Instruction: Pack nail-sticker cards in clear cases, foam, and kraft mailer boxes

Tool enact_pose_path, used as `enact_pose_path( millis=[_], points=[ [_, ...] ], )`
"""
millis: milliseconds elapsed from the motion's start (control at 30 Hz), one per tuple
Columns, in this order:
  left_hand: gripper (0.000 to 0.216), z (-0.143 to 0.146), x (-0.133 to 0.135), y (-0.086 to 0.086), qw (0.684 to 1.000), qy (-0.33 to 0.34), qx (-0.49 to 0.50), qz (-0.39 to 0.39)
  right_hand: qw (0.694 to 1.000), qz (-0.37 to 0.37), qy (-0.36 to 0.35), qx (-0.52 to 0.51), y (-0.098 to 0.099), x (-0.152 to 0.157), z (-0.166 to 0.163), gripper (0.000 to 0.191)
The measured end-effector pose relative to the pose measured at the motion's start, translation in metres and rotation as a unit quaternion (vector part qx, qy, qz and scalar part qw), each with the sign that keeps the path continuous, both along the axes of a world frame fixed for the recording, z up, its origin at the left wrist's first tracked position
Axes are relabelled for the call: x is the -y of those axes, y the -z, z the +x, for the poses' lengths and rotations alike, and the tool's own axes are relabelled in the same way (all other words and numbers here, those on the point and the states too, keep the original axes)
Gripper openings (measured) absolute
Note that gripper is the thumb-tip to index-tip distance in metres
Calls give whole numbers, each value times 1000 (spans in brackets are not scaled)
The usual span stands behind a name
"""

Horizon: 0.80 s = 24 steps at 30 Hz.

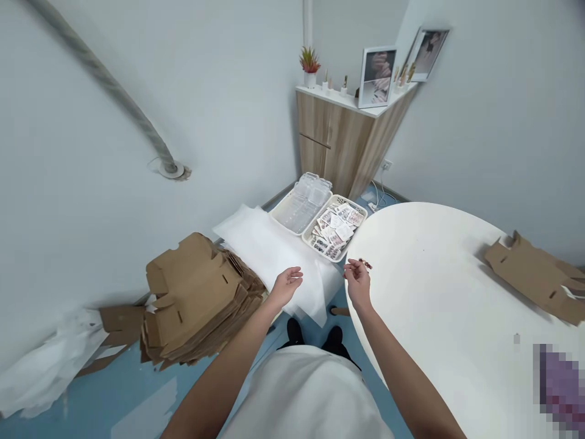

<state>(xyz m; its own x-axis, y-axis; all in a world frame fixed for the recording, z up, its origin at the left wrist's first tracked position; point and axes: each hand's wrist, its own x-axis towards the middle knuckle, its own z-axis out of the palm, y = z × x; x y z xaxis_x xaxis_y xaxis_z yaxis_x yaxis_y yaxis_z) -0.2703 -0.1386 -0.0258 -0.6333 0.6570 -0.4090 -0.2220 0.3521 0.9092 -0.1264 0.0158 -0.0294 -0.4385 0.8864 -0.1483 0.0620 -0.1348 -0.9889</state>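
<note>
My left hand (287, 283) hangs above a stack of white foam sheets (267, 244), its fingers loosely curled and apart with nothing in them. My right hand (357, 280) hovers at the near-left edge of the round white table (439, 286), pinching a small dark reddish item (365, 263) between thumb and fingertips; I cannot make out what it is. Just beyond both hands stand two white trays: one with clear plastic cases (302, 202), the other with several small printed packets (336, 228).
A pile of flat brown cardboard boxes (196, 299) lies to my left on the blue floor. More flattened cardboard (534, 274) rests on the table's right side. A wooden cabinet (347, 137) with a plant and picture frames fills the corner. White sheets (41, 366) lie far left.
</note>
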Motion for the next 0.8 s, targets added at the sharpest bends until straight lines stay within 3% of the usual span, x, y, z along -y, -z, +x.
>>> enact_pose_path(
  millis=[167, 300, 500, 633, 800],
  points=[
    [37, -32, -1, 0, 1000, -5, -6, 6, 998, -61, -19, 30, 8, 6, -31, 28],
    [34, -48, -27, 5, 999, 27, -18, -12, 997, -72, -2, 25, 4, -20, -59, 30],
    [36, -84, -91, 13, 997, 39, -69, -7, 994, -106, 11, 16, 0, -80, -129, 33],
    [52, -124, -145, 22, 993, 11, -115, -8, 993, -116, 5, 24, 16, -102, -176, 41],
    [62, -170, -212, 44, 987, 20, -161, 23, 993, -99, 55, 17, 37, -125, -214, 47]
  ],
)
